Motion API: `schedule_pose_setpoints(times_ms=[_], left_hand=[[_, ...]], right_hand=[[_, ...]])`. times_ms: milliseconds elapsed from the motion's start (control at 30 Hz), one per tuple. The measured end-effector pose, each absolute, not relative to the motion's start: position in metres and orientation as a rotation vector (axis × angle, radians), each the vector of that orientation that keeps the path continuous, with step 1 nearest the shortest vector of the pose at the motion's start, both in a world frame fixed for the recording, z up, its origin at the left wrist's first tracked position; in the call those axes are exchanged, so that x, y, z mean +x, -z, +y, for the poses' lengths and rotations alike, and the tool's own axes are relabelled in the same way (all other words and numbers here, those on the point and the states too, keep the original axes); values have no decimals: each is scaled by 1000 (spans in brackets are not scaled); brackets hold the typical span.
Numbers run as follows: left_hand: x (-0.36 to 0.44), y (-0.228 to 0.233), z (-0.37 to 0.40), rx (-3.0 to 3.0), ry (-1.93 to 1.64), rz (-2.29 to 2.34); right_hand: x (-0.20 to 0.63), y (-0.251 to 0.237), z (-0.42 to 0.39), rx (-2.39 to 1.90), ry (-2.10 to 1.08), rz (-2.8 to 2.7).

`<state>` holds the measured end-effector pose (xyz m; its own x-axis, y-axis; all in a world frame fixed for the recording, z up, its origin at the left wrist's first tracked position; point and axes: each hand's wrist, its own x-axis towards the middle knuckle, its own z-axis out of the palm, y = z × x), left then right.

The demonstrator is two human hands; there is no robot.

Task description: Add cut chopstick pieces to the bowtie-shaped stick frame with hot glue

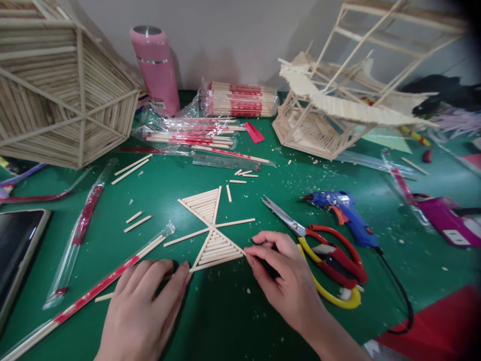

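Note:
A star-shaped stick frame (221, 246) of thin wooden sticks lies flat on the green table. Its spokes meet at one centre, and two opposite triangles, far and near, are filled with rows of shorter sticks. My left hand (141, 306) has its fingers closed at the frame's near left corner, by the end of the outermost stick. At the near right corner, the thumb and fingers of my right hand (283, 273) pinch a spoke's tip. Beside the left hand lies a plastic sleeve of chopsticks (108, 278); a loose stick (104, 297) pokes out from behind that hand.
Scissors (315, 240) and a blue glue gun (343, 213) lie to the right. Behind are packs of chopsticks (240, 99), a pink bottle (158, 70) and a stick model (319, 115). A large stick panel (67, 90) leans at left, above a phone (22, 250).

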<state>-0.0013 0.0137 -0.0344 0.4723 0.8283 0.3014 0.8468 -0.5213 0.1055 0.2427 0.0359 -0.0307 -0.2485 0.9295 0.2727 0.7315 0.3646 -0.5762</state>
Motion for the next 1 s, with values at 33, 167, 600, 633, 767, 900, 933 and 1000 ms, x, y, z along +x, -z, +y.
schedule_pose_setpoints(times_ms=[33, 167, 600, 633, 767, 900, 933, 1000], left_hand=[[-1, 34, 14, -2648, 482, -1510], [-1, 34, 14, -2661, 493, -1505], [-1, 35, 13, -2686, 483, -1486], [-1, 34, 13, -2696, 490, -1484], [4, 32, 10, -2693, 537, -1614], [5, 31, 9, -2700, 554, -1689], [5, 32, 9, -2718, 553, -1647], [4, 32, 10, -2739, 550, -1606]], right_hand=[[243, 31, 35, -1433, -453, -2056], [243, 31, 35, -1438, -470, -2056], [243, 31, 35, -1442, -451, -2065], [243, 30, 36, -1447, -454, -2065], [242, 29, 36, -1454, -460, -2061], [242, 29, 36, -1451, -450, -2059], [242, 29, 36, -1452, -448, -2059], [242, 29, 36, -1453, -450, -2061]])
